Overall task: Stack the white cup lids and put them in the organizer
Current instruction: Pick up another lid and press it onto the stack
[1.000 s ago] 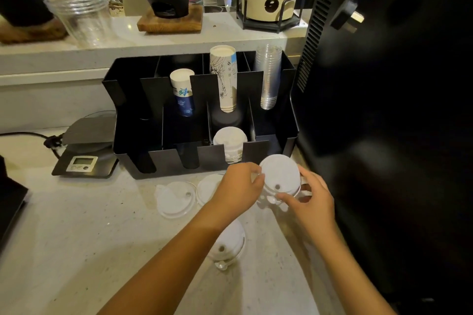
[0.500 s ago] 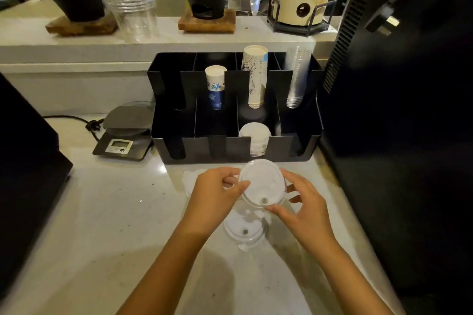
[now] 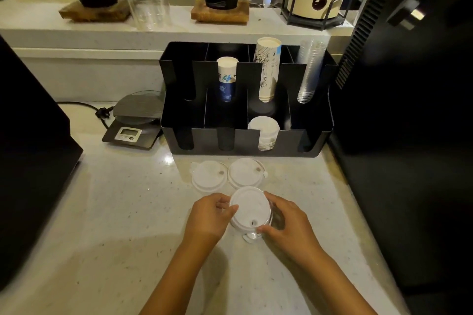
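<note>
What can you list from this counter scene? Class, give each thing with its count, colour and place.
Organizer: one, black, back of counter.
Lids in organizer: one stack, white, front slot.
Loose lids: two, white, side by side before the organizer.
Held lids: count unclear, white, between both hands.
Paper cups: two stacks, white with print, back slots.
Clear cups: one stack, right back slot.
Scale: one, grey, left of organizer.
Left hand: on the lids' left edge.
Right hand: on their right edge.

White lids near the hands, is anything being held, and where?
Yes. Both the left hand and right hand hold a white lid by opposite rim edges.
</note>
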